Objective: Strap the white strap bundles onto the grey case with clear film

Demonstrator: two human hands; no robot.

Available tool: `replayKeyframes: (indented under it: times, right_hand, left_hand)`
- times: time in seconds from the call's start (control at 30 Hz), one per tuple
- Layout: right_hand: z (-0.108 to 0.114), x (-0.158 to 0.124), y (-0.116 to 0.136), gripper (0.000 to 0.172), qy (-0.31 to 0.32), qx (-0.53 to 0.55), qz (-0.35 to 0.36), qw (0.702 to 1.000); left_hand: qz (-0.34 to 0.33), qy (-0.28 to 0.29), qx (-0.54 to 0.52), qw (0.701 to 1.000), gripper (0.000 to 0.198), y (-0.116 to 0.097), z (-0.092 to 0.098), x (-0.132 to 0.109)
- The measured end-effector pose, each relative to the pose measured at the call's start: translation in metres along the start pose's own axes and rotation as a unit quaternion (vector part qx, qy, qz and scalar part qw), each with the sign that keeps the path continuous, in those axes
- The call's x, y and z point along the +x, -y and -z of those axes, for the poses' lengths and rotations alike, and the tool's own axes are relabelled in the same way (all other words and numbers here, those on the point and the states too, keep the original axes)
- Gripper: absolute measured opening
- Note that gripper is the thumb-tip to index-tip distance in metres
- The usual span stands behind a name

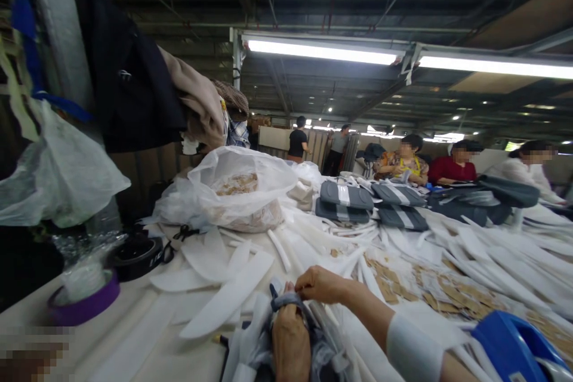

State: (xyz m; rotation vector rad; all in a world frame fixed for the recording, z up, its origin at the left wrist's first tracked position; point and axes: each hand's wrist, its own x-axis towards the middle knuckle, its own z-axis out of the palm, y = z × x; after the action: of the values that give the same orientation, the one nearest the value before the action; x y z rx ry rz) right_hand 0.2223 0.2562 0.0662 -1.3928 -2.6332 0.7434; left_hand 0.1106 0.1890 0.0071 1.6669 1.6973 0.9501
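Note:
A grey strap (pixel 286 300) crosses over the fingers of my left hand (pixel 290 340), which reaches forward at the bottom centre, closed around the strap. From the right comes my right hand (pixel 321 285), its fingers bent in a pinch right at my left fingertips and the strap's edge. What those fingers pinch is too small to make out. Below both hands lies a dark grey item in clear plastic wrapping (pixel 324 352), mostly hidden by my left hand and wrist. White foam strips (pixel 255 328) lie close along its left side. A white sleeve cover (pixel 414 340) sits on my right forearm.
Flat white foam pieces (pixel 233 292) spread to the left, near a purple tape roll (pixel 85 304) and a black strap roll (pixel 136 256). A large plastic bag (pixel 242 191), stacked grey bags (pixel 344 194), brown scraps (pixel 447 292) and a blue tape dispenser (pixel 514 343) surround the work. Co-workers sit far right.

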Motion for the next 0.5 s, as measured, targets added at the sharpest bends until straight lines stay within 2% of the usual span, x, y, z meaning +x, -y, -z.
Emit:
replayKeyframes:
  times: [0.2, 0.37, 0.5]
  right_hand:
    - [0.001, -0.005, -0.004, 0.021, 0.007, 0.023, -0.004, 1.0]
    - [0.019, -0.012, 0.001, 0.022, -0.002, -0.038, -0.03, 0.999]
    - [0.03, -0.015, 0.018, 0.026, -0.011, -0.133, -0.046, 0.99]
  left_hand:
    - [0.064, 0.006, 0.05, 0.997, 0.037, -0.004, 0.006, 0.0]
    - [0.059, 0.003, 0.079, 0.995, 0.033, -0.006, 0.008, -0.003]
    - [0.033, 0.003, 0.112, 0.993, 0.034, -0.008, 0.01, -0.007]
